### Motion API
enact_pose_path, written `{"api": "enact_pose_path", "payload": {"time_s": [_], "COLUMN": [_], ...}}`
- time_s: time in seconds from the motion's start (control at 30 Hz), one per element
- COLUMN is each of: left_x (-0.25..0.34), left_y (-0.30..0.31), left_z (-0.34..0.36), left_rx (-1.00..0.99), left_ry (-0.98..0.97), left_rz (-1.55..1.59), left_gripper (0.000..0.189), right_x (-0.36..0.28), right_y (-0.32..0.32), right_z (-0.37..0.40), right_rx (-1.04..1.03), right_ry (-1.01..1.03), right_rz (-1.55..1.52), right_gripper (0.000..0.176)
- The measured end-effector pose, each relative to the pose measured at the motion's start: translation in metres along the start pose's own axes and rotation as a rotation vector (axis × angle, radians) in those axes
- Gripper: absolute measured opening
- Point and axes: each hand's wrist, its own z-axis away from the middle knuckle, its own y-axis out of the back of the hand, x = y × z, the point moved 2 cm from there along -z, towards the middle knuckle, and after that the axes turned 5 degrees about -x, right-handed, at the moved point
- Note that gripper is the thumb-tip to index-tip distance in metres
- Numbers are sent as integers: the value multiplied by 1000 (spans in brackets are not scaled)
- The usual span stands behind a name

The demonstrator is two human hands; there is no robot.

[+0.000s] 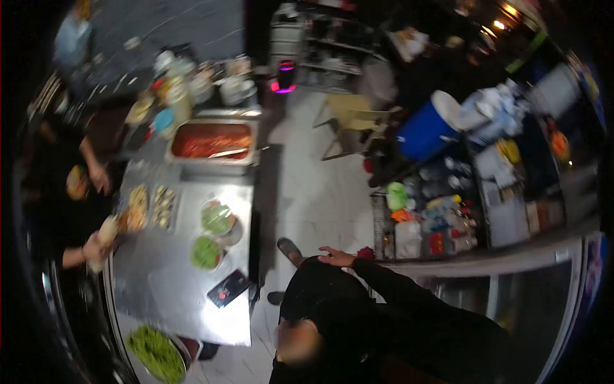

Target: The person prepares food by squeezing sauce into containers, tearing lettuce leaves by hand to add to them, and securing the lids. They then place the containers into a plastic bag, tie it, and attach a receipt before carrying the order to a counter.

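My right hand is over my dark-clothed thigh, fingers apart and holding nothing. Low in the head view, my left hand is a blurred patch against my dark clothes; its fingers cannot be made out. To the left of my body is a steel table. On its near side lies a dark phone, with two round containers of green food behind it, one nearer and one farther. Neither hand touches the table.
A co-worker's hand holds a pale wrapped item across the table. A metal pan of red food with a utensil stands at the table's far end. A bowl of shredded greens is at lower left. A blue barrel and stocked shelves stand right.
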Motion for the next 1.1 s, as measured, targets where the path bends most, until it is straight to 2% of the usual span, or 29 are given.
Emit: {"api": "enact_pose_path", "payload": {"time_s": [0.1, 0.13, 0.17, 0.23, 0.33, 0.4, 0.43, 0.57, 0.6, 0.67, 0.7, 0.77, 0.83, 0.9, 0.97, 1.07, 1.1], "left_x": [22, 29, 38, 62, 67, 75, 72, 69, 75, 94, 116, 145, 187, 211, 241, 281, 305], "left_y": [-37, -48, -58, -82, -104, -115, -114, -136, -146, -151, -168, -199, -232, -250, -266, -291, -313], "left_z": [-41, -55, -69, -94, -136, -145, -146, -137, -145, -193, -194, -203, -211, -233, -274, -353, -378], "left_rx": [-144, -178, -206, -249, -236, -162, -113, 22, 2, -185, -205, -52, -11, -1, -88, -440, -459], "left_ry": [30, 40, 49, 60, 104, 165, 216, 471, 504, 524, 380, 295, 269, 150, -39, -397, -280], "left_rz": [-85, -117, -145, -189, -241, -240, -242, -207, -206, -270, -264, -381, -474, -514, -516, -418, -518], "left_gripper": [48, 49, 49, 50, 51, 52, 53, 55, 55, 61, 62, 61, 62, 50, 37, 20, 19], "right_x": [26, 36, 46, 82, 129, 244, 279, 276, 273, 273, 272, 273, 275, 285, 302, 352, 326], "right_y": [24, 27, 30, 40, 69, 77, 82, 140, 157, 191, 204, 233, 258, 275, 284, 288, 311], "right_z": [-5, -8, -8, -26, -26, -66, -73, -33, -27, -17, -16, -23, -32, -38, -56, -88, -89], "right_rx": [-84, -18, -27, -37, 82, 287, 325, 338, 348, 357, 358, 341, 331, 355, 399, 492, 745], "right_ry": [-66, -94, -19, -71, -242, 137, 15, -207, -238, -264, -266, -254, -243, -201, -64, 372, 214], "right_rz": [-61, 35, 60, 192, -131, -297, -443, -563, -593, -652, -677, -712, -732, -772, -840, -883, -596], "right_gripper": [95, 91, 96, 95, 84, 63, 55, 50, 49, 47, 46, 45, 43, 42, 41, 40, 52]}}
